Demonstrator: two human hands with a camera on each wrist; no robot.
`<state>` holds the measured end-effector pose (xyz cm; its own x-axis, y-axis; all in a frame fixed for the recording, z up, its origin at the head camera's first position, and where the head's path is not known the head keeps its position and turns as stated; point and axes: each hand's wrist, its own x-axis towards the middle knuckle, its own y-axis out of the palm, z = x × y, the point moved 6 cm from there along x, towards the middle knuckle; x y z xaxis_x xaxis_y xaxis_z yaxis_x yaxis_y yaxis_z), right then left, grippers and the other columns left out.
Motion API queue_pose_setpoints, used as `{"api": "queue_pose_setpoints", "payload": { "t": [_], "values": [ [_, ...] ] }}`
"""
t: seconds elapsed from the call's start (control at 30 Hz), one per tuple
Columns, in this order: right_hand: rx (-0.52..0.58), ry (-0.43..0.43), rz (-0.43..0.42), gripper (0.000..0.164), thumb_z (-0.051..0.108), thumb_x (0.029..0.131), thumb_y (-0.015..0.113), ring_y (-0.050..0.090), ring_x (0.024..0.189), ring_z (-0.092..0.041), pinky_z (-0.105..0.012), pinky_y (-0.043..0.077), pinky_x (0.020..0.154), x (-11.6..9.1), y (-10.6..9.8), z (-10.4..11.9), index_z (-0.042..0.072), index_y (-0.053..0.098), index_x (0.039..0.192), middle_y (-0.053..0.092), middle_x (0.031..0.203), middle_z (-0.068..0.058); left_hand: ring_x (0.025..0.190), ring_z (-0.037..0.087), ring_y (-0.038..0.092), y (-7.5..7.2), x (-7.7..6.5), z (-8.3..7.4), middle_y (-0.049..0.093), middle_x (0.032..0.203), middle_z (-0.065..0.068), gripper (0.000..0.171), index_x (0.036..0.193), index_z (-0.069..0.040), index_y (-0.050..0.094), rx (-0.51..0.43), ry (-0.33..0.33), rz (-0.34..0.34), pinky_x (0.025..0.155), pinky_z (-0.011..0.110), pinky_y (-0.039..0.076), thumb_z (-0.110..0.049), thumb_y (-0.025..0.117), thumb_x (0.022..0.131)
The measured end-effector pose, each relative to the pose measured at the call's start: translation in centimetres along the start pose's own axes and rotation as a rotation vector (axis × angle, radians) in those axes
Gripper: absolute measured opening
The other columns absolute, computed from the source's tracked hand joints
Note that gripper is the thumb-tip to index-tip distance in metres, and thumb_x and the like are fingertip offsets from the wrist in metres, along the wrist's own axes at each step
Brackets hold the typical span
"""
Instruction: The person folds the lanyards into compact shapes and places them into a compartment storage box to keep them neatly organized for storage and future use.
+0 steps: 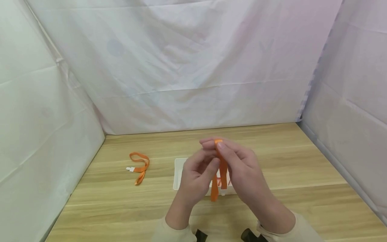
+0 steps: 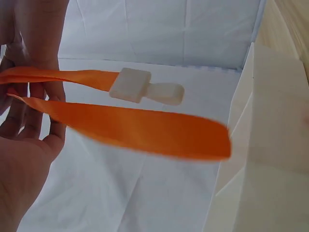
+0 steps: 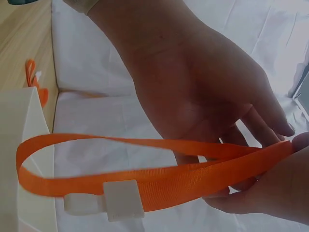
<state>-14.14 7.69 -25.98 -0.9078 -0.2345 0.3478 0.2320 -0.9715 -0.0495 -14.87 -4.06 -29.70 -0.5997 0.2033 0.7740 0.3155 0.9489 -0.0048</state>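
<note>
White cloth [image 1: 181, 74] hangs across the top and down both sides of your head view, and below it a wood-grained table [image 1: 99, 208] spreads over the lower part of the frame. Your two hands are close together just below and right of the middle of the frame, raised over the table, with an orange lanyard [image 1: 223, 168] between them. Your right hand [image 1: 245, 168] pinches it near the top, the thumb laid over the band, while two lengths hang down between your palms toward the lower middle. Your left hand [image 1: 195, 176] has its fingers bent in beside the strap (I cannot tell whether they grip it or only touch it). In your right wrist view, the band runs from the fingertips at the right edge to a rounded loop at the left, with its white clip [image 3: 123, 200] at lower left, clear of your fingers.

Beneath your hands, at lower centre of the head view, sits a white box [image 1: 177, 174], partly hidden by them; the hanging band overlaps its near side. Well apart, left of centre, a second orange lanyard [image 1: 146, 164] lies loosely looped on the table, its own white fastener [image 1: 130, 169] pointing left.
</note>
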Motion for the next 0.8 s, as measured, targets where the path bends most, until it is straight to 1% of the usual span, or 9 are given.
{"api": "queue_pose_setpoints", "payload": {
  "t": [0.07,0.13,0.23,0.3,0.37,0.5,0.6,0.7,0.8],
  "values": [
    [0.000,0.013,-0.006,0.036,0.025,0.114,0.048,0.066,0.128,-0.024,-0.028,0.056,0.098,0.1,0.0,-0.2,0.005,0.077,0.118,0.076,0.133,-0.007,0.095,0.019,0.065,0.3,0.2,-0.2,0.067,0.103,0.025,0.020,0.120,0.011,0.065,0.038,0.003,0.019,0.091,0.033,0.061,-0.004,0.058,0.108],
    [-0.006,0.031,-0.013,0.035,0.026,0.114,0.049,0.067,0.124,-0.024,-0.028,0.056,0.097,0.1,-0.1,-0.3,0.007,0.078,0.119,0.076,0.133,-0.005,0.098,0.021,0.065,0.4,0.4,-0.4,0.068,0.101,0.020,0.016,0.118,0.007,0.068,0.107,0.015,0.026,0.095,0.034,0.060,-0.002,0.062,0.106],
    [-0.021,0.059,-0.023,0.034,0.027,0.114,0.049,0.067,0.124,-0.023,-0.028,0.056,0.099,0.2,-0.2,-0.5,0.013,0.079,0.121,0.075,0.134,-0.003,0.088,0.019,0.062,0.6,0.6,-0.6,0.067,0.094,0.012,0.013,0.113,0.001,0.071,0.197,0.025,0.014,0.085,0.031,0.059,0.003,0.065,0.102],
    [-0.028,0.078,-0.028,0.033,0.029,0.114,0.050,0.067,0.127,-0.022,-0.028,0.055,0.102,0.3,-0.3,-0.6,0.016,0.079,0.121,0.075,0.134,-0.001,0.087,0.019,0.063,0.5,0.6,-0.7,0.068,0.094,0.011,0.013,0.110,-0.001,0.073,0.235,0.025,-0.008,0.081,0.029,0.058,0.005,0.066,0.100],
    [-0.026,0.088,-0.030,0.034,0.030,0.114,0.050,0.065,0.132,-0.021,-0.028,0.054,0.106,0.4,-0.4,-0.7,0.016,0.079,0.122,0.075,0.134,-0.001,0.088,0.020,0.064,0.4,0.5,-0.5,0.070,0.094,0.012,0.013,0.107,0.000,0.074,0.234,0.014,-0.023,0.080,0.029,0.059,0.006,0.065,0.100],
    [-0.024,0.092,-0.031,0.035,0.031,0.114,0.049,0.064,0.135,-0.021,-0.030,0.054,0.107,0.5,-0.6,-0.7,0.014,0.078,0.122,0.075,0.135,0.001,0.095,0.022,0.070,0.2,0.1,-0.1,0.075,0.098,0.015,0.013,0.104,0.000,0.074,0.230,-0.016,-0.040,0.087,0.032,0.062,0.007,0.065,0.100],
    [-0.023,0.084,-0.027,0.036,0.030,0.115,0.048,0.066,0.128,-0.023,-0.032,0.057,0.102,0.6,-0.7,-0.7,0.013,0.078,0.123,0.075,0.135,0.000,0.092,0.022,0.069,0.2,-0.1,0.1,0.074,0.096,0.016,0.012,0.102,0.000,0.073,0.203,-0.032,-0.032,0.084,0.031,0.061,0.008,0.064,0.100],
    [-0.006,0.073,-0.016,0.036,0.029,0.115,0.047,0.069,0.118,-0.025,-0.033,0.059,0.098,0.6,-0.7,-0.7,0.011,0.077,0.125,0.074,0.136,-0.002,0.092,0.022,0.065,0.5,-0.1,0.3,0.071,0.100,0.018,0.012,0.102,0.001,0.072,0.157,-0.048,-0.009,0.080,0.030,0.060,0.007,0.062,0.102],
    [0.019,0.068,-0.006,0.036,0.028,0.115,0.047,0.070,0.111,-0.024,-0.031,0.061,0.094,0.6,-0.6,-0.7,0.009,0.076,0.127,0.074,0.135,-0.003,0.097,0.025,0.066,0.7,-0.1,0.5,0.069,0.104,0.020,0.011,0.104,0.003,0.071,0.114,-0.069,0.015,0.086,0.032,0.062,0.005,0.060,0.104]
  ]
}}
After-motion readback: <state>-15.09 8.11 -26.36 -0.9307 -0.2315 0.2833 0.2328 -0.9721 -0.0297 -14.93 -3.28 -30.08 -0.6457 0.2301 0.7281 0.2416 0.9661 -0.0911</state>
